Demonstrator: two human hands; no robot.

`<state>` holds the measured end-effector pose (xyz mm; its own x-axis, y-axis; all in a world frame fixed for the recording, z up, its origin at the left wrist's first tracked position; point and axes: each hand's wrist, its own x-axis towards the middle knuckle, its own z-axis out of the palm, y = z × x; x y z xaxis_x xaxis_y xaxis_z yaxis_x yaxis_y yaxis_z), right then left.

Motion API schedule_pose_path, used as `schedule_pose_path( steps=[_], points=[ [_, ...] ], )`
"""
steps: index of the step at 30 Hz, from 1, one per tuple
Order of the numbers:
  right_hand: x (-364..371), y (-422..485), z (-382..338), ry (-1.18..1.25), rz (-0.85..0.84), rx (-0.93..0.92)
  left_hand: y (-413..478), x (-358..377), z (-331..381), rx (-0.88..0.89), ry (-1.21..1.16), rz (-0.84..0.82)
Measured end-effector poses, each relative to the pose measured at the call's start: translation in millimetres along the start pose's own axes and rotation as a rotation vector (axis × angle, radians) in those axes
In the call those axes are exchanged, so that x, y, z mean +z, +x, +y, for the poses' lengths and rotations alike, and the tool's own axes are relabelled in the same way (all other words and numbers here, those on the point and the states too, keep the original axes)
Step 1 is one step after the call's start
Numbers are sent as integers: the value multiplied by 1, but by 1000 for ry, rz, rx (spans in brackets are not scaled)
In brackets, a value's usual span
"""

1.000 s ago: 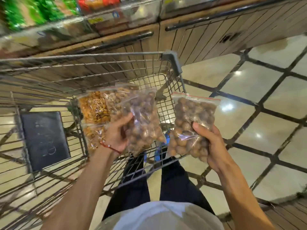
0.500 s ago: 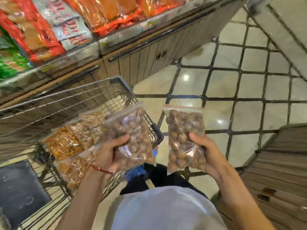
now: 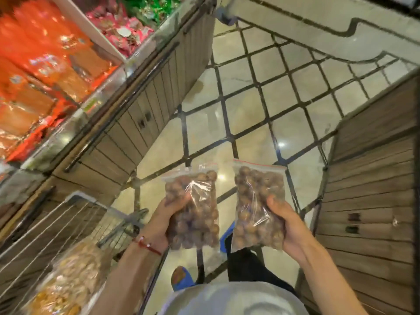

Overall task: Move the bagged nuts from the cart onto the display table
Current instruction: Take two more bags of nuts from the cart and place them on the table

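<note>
Separately, left hand (image 3: pixel 159 223) grips one nut bag (image 3: pixel 195 214) — right hand (image 3: pixel 287 226), another bag (image 3: pixel 255 208) (clear).

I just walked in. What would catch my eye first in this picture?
Two clear bags of round brown nuts are held up mid-picture: the left hand grips the left bag, the right hand the right bag. Bright orange packets glare at upper left; more bagged nuts lie in the wire cart at lower left.
</note>
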<state>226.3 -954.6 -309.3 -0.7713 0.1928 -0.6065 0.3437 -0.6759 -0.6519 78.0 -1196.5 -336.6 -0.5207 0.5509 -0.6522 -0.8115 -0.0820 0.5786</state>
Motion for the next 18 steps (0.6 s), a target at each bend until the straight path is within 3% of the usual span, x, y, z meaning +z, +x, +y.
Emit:
schedule_pose_path(
  steps=[7, 11, 18],
  points=[
    [-120, 27, -111, 37, 146, -114, 117, 165, 11, -98, 95, -154],
    [-187, 37, -176, 63, 234, -170, 171, 260, 20, -100, 138, -157],
    [-263, 68, -268, 133, 319, -319, 274, 373, 55, -97, 425, -304]
  ],
)
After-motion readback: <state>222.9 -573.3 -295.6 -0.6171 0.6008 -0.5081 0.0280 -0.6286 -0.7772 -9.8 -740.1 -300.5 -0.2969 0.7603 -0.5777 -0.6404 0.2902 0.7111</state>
